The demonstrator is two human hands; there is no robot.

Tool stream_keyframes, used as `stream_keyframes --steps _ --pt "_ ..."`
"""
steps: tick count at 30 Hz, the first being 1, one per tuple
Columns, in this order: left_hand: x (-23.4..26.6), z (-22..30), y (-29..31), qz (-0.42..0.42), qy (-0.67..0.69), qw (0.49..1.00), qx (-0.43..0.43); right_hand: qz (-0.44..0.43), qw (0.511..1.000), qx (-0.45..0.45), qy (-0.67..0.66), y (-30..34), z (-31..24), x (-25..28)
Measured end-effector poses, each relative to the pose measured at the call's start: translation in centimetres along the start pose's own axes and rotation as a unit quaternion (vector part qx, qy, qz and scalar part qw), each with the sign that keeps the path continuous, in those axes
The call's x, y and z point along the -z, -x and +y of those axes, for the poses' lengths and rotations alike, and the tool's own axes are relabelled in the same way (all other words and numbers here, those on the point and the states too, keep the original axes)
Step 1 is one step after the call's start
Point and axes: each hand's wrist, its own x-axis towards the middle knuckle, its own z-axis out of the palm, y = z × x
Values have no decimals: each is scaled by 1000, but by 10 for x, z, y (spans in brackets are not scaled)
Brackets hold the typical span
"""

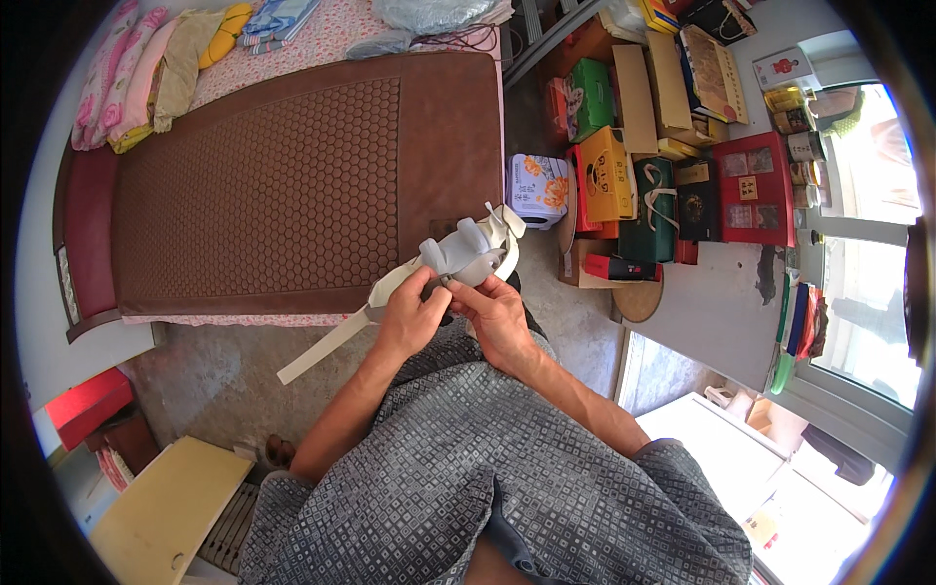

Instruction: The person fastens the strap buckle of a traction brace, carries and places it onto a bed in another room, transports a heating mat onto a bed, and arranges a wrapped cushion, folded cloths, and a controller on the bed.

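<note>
Between my hands is a pale grey moulded device (pixel 453 249) with two raised rounded pads and cream straps. One strap end (pixel 320 349) hangs down to the left, and more strap loops round its right end. My left hand (pixel 411 310) is closed on the device's near edge, thumb and forefinger pinched together. From the right, my right hand (pixel 495 320) pinches the same edge, its fingertips nearly meeting those of the left. A small dark part shows between the fingertips, too small to make out.
Beyond my hands lies a brown mat (pixel 273 175) with a honeycomb pattern on a bed. Folded bedding (pixel 146 73) is piled at its far left. Gift boxes (pixel 609 175) and a lilac box (pixel 538 190) crowd the right. A cream panel (pixel 171 502) stands at the lower left.
</note>
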Motion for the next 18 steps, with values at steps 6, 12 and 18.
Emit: stream_keyframes --steps 6,12,18 --pt "-3 0 0 -2 -57 998 12 5 999 17 -39 1 1 -2" --pt "-9 -4 1 22 -100 995 -3 -13 998 28 -57 1 5 0" --pt "-11 -11 2 35 -115 992 -40 1 998 35 -48 1 4 -4"
